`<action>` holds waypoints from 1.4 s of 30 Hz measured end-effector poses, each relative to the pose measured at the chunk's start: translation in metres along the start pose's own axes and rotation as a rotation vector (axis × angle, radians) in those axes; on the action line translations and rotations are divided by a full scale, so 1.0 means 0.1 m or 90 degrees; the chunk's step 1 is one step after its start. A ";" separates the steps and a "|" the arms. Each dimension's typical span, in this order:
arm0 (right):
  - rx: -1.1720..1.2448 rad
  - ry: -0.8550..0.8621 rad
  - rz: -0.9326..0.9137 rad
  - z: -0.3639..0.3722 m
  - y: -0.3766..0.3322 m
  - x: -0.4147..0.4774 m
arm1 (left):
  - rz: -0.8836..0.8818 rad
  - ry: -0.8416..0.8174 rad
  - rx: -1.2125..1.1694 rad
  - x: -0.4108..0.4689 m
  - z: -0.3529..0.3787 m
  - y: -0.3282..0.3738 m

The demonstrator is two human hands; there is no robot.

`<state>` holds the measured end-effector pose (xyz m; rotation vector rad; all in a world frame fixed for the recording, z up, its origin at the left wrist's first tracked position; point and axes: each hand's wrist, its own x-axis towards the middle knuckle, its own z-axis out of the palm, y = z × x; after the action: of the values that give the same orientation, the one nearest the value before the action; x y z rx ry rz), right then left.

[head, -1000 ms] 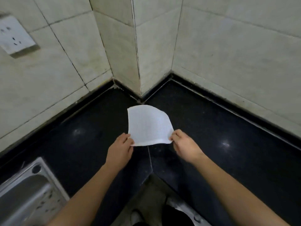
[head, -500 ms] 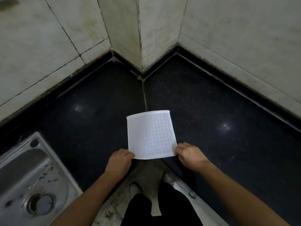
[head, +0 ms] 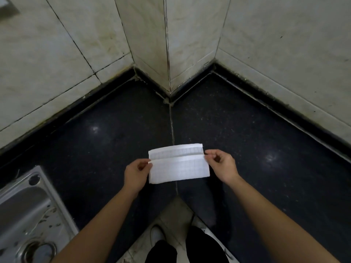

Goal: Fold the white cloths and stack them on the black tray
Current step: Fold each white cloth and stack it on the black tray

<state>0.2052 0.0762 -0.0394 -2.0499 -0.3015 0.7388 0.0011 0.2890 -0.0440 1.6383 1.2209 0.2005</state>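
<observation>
Left grip (head: 135, 172) and right grip (head: 221, 166) each pinch one end of the upper layer of the white cloth (head: 178, 168). Cloth seems to rest on the black worktop (head: 266, 130) near its front corner, across the seam, folded nearly in half; far hem shows uncovered. To do well: bring both corners level onto that hem, then press the crease flat. Black tray not in view.

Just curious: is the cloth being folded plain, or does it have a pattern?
The cloth is white with a faint grid of small squares; the head view shows it.
</observation>
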 end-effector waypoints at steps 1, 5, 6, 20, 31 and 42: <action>0.007 0.012 0.010 0.02 -0.01 0.09 | -0.011 0.021 -0.025 0.07 0.04 0.03; 0.019 0.042 0.037 0.10 0.01 0.35 | -0.034 0.058 -0.048 0.32 0.14 0.08; 0.014 0.046 0.040 0.11 0.02 0.40 | -0.033 0.061 -0.040 0.37 0.16 0.08; -0.122 0.084 -0.019 0.29 -0.05 0.62 | -0.052 0.136 -0.036 0.59 0.27 -0.03; -0.583 -0.008 -0.371 0.70 0.04 0.33 | 0.423 0.024 0.589 0.39 0.43 -0.11; -0.708 -0.078 -0.300 0.76 0.22 0.48 | 0.390 -0.085 0.697 0.59 0.37 -0.34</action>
<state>0.1954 0.1381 -0.1067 -2.7518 -1.4681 0.4082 0.0317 0.3100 -0.1125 2.8989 0.6765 -0.2620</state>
